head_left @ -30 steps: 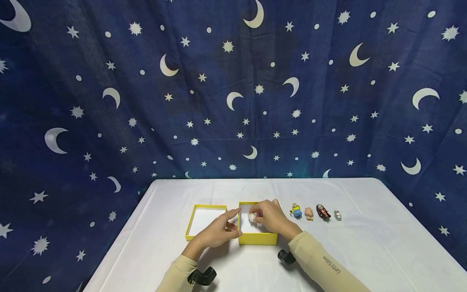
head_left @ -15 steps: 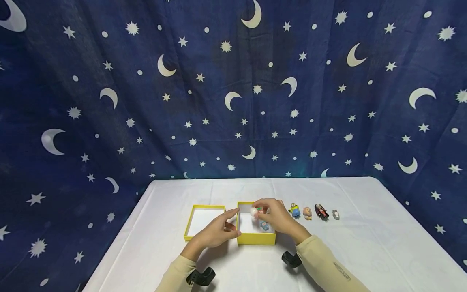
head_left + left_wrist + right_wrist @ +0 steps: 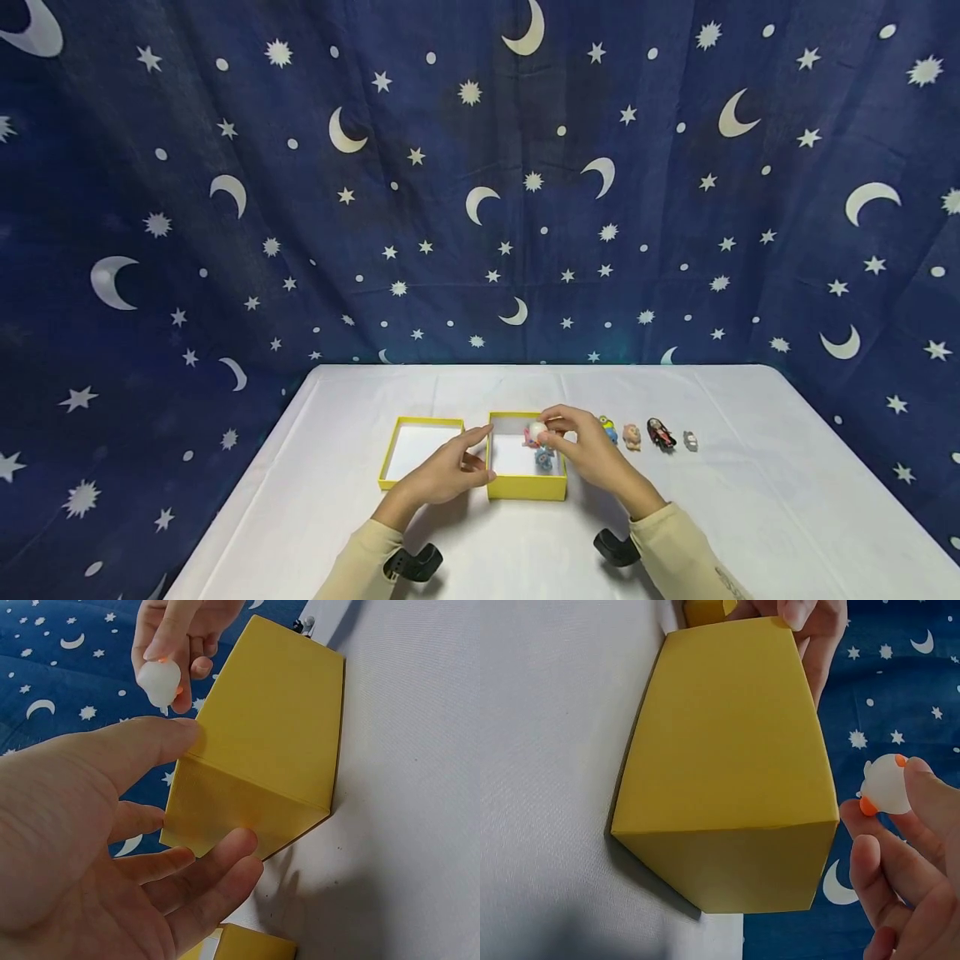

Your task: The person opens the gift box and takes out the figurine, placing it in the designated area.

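Note:
My right hand pinches a small white toy figure with orange parts between thumb and fingertips, above the open yellow box. A pink figurine and a blue-grey figurine show inside the box, near its right side, below the white toy. Against the box's left side rests my left hand, thumb and fingers spread and fairly straight. In the left wrist view, the thumb of the left hand touches the box's edge. The wrist views hide the box's inside.
Left of the box lies a shallow yellow-rimmed lid with a white inside. Right of it, a minion figure, a pinkish figurine, a dark-robed figurine and a small grey figurine form a row on the white tablecloth.
My right hand has moved right with the white toy, from low in the box to above its right part. The figurines in the box have come into view. My left hand stays put.

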`<move>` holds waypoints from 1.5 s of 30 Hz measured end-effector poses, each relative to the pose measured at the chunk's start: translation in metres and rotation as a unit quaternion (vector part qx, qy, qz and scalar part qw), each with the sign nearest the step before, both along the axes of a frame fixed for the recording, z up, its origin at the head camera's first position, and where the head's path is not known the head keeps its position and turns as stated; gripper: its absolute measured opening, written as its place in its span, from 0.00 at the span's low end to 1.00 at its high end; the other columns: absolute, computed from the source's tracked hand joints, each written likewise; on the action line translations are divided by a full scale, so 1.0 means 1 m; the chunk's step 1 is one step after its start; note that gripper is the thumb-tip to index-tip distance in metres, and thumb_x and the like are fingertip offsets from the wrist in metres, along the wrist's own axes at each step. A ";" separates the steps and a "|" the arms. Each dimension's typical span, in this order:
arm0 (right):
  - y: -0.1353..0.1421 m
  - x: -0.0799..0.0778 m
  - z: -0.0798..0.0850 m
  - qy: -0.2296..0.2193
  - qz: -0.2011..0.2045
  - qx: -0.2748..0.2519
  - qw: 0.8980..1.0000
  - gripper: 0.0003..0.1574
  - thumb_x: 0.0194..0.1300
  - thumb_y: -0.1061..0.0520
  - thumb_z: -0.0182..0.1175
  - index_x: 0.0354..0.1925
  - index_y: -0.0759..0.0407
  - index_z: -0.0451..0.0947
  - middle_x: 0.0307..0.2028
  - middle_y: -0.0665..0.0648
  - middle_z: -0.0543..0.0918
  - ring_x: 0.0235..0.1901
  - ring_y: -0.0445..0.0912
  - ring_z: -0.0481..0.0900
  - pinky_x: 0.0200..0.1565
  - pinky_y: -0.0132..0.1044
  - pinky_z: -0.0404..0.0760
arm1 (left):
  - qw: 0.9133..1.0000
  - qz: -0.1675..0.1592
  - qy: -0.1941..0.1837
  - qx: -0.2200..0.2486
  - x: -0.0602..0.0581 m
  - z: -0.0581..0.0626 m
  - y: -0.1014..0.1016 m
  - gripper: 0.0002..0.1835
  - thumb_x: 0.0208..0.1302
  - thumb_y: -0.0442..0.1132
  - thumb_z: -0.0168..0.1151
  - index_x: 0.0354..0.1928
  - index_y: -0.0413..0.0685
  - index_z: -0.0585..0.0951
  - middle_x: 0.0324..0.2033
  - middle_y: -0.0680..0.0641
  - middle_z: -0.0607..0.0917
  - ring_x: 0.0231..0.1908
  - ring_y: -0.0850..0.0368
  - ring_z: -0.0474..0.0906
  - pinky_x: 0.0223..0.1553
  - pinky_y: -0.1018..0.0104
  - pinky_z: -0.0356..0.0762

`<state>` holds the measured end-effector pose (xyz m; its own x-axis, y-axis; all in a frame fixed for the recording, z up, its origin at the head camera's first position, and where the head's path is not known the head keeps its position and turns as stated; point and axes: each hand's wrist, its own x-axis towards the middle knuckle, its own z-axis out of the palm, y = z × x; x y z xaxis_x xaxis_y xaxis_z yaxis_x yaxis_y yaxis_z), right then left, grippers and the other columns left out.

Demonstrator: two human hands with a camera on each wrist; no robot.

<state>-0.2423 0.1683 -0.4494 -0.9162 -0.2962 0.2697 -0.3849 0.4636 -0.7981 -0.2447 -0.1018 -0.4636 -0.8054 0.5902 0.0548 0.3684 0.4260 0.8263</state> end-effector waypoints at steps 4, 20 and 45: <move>0.001 0.003 0.003 0.020 0.008 0.001 1.000 0.14 0.68 0.56 0.65 0.50 0.59 0.81 0.46 0.59 0.89 0.45 0.48 0.84 0.50 0.48 0.82 | 1.000 0.002 0.000 0.001 0.001 0.000 0.000 0.41 0.68 0.38 0.66 0.77 0.35 0.58 0.76 0.27 0.57 0.49 0.51 0.83 0.53 0.59 0.82; 0.009 0.011 0.011 0.052 0.005 0.017 0.998 0.17 0.66 0.55 0.67 0.51 0.60 0.82 0.46 0.56 0.89 0.37 0.38 0.75 0.43 0.42 0.78 | 1.000 0.005 -0.001 0.000 0.002 0.000 0.000 0.41 0.67 0.38 0.66 0.77 0.35 0.58 0.76 0.31 0.60 0.48 0.52 0.83 0.49 0.67 0.81; 0.037 0.012 0.027 0.071 -0.017 0.018 0.997 0.21 0.62 0.59 0.71 0.54 0.61 0.85 0.45 0.57 0.89 0.37 0.40 0.77 0.40 0.36 0.75 | 1.000 0.004 0.005 -0.004 0.001 0.000 0.000 0.41 0.67 0.38 0.67 0.77 0.34 0.58 0.75 0.30 0.60 0.48 0.51 0.83 0.52 0.59 0.82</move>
<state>-0.2308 0.2054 -0.4219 -0.8795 -0.2771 0.3869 -0.4758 0.5051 -0.7200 -0.2438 -0.1014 -0.4632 -0.8092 0.5847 0.0582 0.3736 0.4355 0.8190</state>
